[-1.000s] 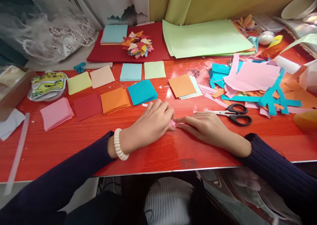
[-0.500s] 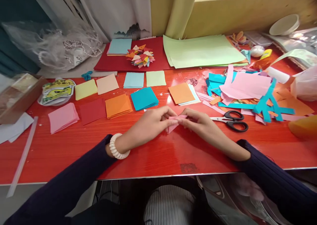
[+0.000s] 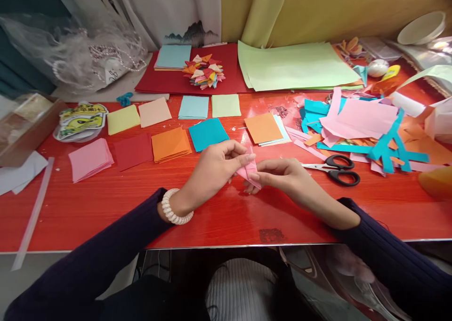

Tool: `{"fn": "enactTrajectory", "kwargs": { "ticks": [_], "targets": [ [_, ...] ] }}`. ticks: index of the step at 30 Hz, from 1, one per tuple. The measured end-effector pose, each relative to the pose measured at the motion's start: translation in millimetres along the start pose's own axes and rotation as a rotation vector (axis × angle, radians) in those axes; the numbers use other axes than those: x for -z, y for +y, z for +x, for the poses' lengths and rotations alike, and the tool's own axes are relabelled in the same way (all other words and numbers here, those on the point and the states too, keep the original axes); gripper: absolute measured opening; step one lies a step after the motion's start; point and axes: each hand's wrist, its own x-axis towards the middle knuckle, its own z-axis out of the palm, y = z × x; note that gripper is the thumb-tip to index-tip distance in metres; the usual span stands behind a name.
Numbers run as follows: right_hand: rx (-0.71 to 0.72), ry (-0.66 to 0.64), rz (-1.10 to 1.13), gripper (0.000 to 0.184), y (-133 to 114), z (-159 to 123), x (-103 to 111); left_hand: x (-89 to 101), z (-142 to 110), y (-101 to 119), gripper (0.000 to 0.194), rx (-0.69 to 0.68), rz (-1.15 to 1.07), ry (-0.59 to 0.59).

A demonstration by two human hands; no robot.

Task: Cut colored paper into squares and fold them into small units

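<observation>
Between my two hands is a small piece of folded pink paper (image 3: 249,170), held just above the red table (image 3: 219,212). My left hand (image 3: 221,168) pinches its upper left part between thumb and fingers; a pale coiled band circles that wrist. With thumb and fingers, my right hand (image 3: 282,175) grips the paper's lower right edge. Black-handled scissors (image 3: 335,168) lie just right of my right hand. A stack of blue paper squares (image 3: 208,134) and an orange square (image 3: 264,128) atop paler sheets lie beyond my hands.
Pink (image 3: 91,160), dark red (image 3: 133,151) and orange (image 3: 171,144) squares lie at left. Paper scraps (image 3: 363,118) heap at right. Behind stand a folded-paper ring (image 3: 204,71) and large green sheets (image 3: 296,67). A plastic bag (image 3: 102,62) sits back left.
The pink paper has turned from lying level to a tilted triangular shape. My right hand has shifted slightly down, away from the left fingertips. The view has tipped slightly.
</observation>
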Motion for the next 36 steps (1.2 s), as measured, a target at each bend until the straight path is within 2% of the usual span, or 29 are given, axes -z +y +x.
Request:
{"fn": "enactTrajectory", "kwargs": {
  "ticks": [3,5,7,9,12,14,17,22,26,30,36],
  "targets": [
    [-0.028,0.003,0.048,0.025,0,0,-3,-1.4,-3,-1,0.023,0.004,-0.024,0.023],
    [-0.044,0.006,0.076,0.024,3,1,-4,-1.1,-4,-2,0.021,-0.041,0.02,0.018],
    [-0.048,0.02,0.111,0.021,7,1,-3,0.5,-6,-3,0.017,-0.151,0.15,-0.002],
    [-0.027,0.045,0.159,0.017,10,2,-1,3.2,-6,-4,0.015,-0.324,0.337,-0.028],
    [0.027,0.096,0.175,0.013,12,2,-1,8.3,-5,-6,0.024,-0.58,0.583,-0.069],
    [0.045,0.125,0.137,0.014,11,1,-1,11.4,-4,-8,0.035,-0.679,0.677,-0.092],
    [0.069,0.139,0.076,0.012,11,1,-3,14.5,-2,-12,0.036,-0.754,0.722,-0.121],
    [0.147,0.18,-0.016,0.01,13,1,-4,14.6,0,-18,0.032,-0.768,0.661,-0.145],
    [0.192,0.189,-0.073,0.013,16,1,-3,12.4,-2,-18,0.029,-0.752,0.652,-0.095],
    [0.228,0.184,-0.142,0.018,17,0,-3,11.0,-5,-18,0.023,-0.67,0.679,-0.037],
    [0.294,0.23,-0.311,0.019,14,-2,-3,9.6,-6,-19,0.019,-0.549,0.622,-0.055]
  ]
}}
